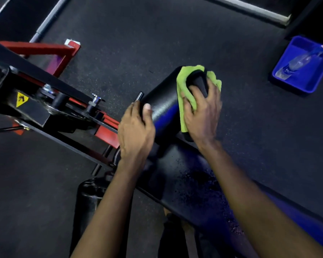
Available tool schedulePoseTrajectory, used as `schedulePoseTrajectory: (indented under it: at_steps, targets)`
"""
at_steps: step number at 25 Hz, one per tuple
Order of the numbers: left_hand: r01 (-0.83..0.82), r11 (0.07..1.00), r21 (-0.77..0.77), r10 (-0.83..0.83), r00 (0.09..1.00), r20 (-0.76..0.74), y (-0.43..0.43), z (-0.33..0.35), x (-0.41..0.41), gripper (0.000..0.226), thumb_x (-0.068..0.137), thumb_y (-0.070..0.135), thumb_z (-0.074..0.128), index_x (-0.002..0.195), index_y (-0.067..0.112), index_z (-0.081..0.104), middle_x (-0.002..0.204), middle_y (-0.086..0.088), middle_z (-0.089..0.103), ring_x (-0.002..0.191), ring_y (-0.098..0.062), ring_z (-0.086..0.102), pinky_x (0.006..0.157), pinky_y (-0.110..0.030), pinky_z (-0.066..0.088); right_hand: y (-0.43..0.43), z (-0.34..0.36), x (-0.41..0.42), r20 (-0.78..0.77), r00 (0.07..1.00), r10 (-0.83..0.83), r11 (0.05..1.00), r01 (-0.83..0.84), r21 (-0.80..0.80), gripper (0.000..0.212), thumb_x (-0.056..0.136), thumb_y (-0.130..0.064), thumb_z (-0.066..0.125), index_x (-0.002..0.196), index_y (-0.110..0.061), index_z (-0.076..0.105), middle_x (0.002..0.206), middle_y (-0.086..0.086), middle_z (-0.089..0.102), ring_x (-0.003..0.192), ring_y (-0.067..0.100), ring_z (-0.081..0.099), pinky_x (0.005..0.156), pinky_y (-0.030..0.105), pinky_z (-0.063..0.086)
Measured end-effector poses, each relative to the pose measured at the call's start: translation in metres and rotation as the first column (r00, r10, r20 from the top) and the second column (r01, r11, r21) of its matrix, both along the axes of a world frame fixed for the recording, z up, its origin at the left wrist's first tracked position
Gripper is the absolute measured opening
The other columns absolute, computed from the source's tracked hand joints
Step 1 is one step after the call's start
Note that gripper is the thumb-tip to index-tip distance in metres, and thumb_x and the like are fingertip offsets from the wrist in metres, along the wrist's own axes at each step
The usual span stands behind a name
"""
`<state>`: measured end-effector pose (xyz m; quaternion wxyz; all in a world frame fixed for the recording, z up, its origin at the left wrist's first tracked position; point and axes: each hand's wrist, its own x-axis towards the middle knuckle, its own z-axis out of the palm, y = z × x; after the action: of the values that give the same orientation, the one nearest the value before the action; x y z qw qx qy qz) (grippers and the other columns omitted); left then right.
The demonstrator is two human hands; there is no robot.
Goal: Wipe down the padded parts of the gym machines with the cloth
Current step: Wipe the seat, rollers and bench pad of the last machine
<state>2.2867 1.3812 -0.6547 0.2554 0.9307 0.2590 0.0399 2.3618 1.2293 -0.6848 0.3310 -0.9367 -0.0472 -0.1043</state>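
The right hand (201,112) curls its fingers round the green cloth (183,84), wrapped over the far end of the black roller pad (162,101). The left hand (136,129) grips the near end. The yellow sticker (21,99) and the label on the bottle (296,64) are too blurry to read.

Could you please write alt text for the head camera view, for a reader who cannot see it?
Seen from above, a person's right hand presses a green cloth round one end of a black roller pad on a gym machine while the left hand grips the other end. A blue tray holding a bottle sits on the dark floor nearby.
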Motion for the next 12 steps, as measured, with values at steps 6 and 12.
schedulePoseTrajectory:
  at_steps: [6, 12]
  targets:
    - [-0.090, 0.986, -0.140, 0.082, 0.995, -0.063, 0.005, -0.005, 0.020, 0.049, 0.107, 0.040, 0.023, 0.119, 0.008, 0.058, 0.121, -0.018, 0.061, 0.115, -0.035, 0.055, 0.101, -0.046, 0.040, -0.024, -0.007, -0.013, 0.084, 0.949, 0.305, 0.947, -0.293, -0.130, 0.038, 0.086, -0.022, 0.068, 0.123, -0.017, 0.068, 0.150, 0.017, 0.046, 0.139, 0.043, 0.042, 0.103, 0.062, 0.043]
    - [-0.225, 0.940, -0.255, 0.115, 0.916, -0.383, 0.025, 0.009, 0.044, 0.060, 0.109, 0.043, 0.023, 0.133, -0.001, 0.057, 0.142, -0.031, 0.051, 0.132, -0.043, 0.048, 0.107, -0.043, 0.035, 0.003, 0.013, 0.000, 0.007, 1.000, 0.005, 0.999, -0.005, -0.043, 0.037, 0.086, -0.030, 0.064, 0.122, -0.023, 0.069, 0.151, 0.011, 0.049, 0.137, 0.038, 0.044, 0.099, 0.055, 0.043]
